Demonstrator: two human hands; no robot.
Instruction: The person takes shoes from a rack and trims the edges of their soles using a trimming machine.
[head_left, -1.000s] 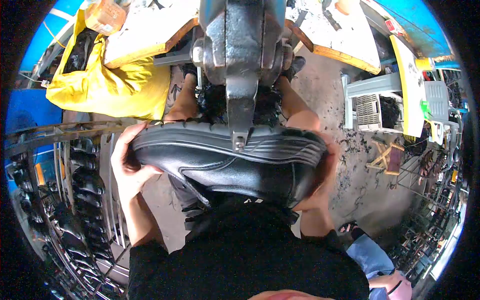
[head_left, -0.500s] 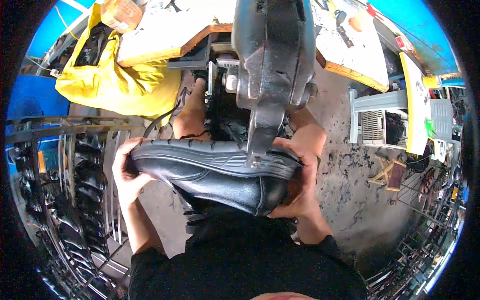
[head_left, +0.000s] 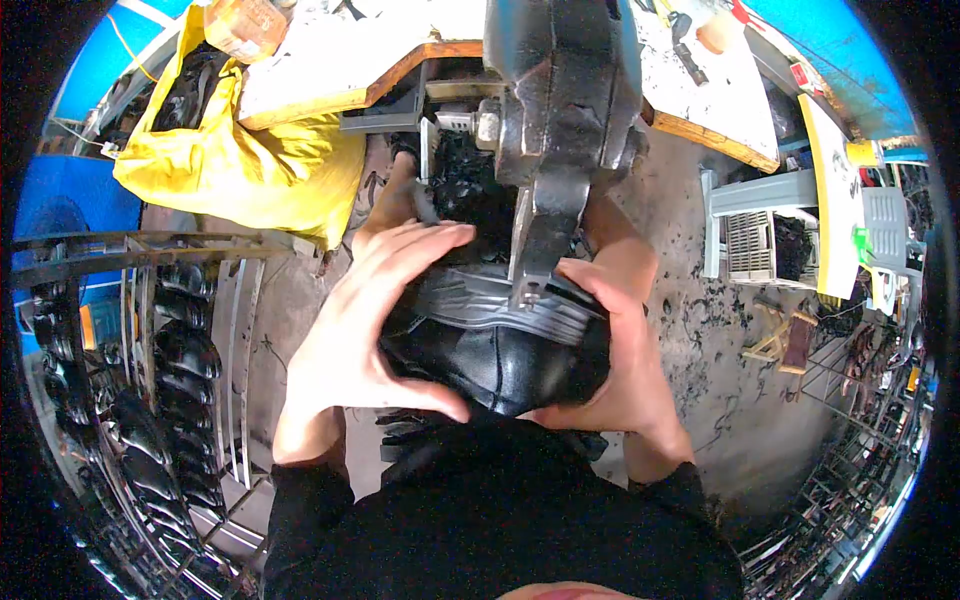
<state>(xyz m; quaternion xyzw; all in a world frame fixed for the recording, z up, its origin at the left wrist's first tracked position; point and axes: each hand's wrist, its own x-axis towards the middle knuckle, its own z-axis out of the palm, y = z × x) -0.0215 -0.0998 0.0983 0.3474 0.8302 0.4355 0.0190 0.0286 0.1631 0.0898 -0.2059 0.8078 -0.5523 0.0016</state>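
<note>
A black leather shoe (head_left: 455, 358) is held between my two hands, its ridged sole edge facing up and away from me. My left hand (head_left: 365, 325) is wrapped round the left part of the shoe, fingers over the sole and thumb along the upper. My right hand (head_left: 625, 345) grips the right end, thumb low on the leather. The narrow metal tip of a dark machine head (head_left: 560, 120) comes down at the edge of the sole. Whether the tip touches the sole I cannot tell.
Beyond the machine is a white table (head_left: 330, 60) with a wooden edge. A yellow sack (head_left: 250, 180) hangs at the left, above a metal rack (head_left: 140, 250) of black shoes. To the right are a pale crate (head_left: 750, 245) and a small wooden stool (head_left: 790, 335). Black scraps litter the floor.
The shoe has turned, so less of its length shows. My left hand has moved right along it, nearer my right hand, which keeps its hold on the right end.
</note>
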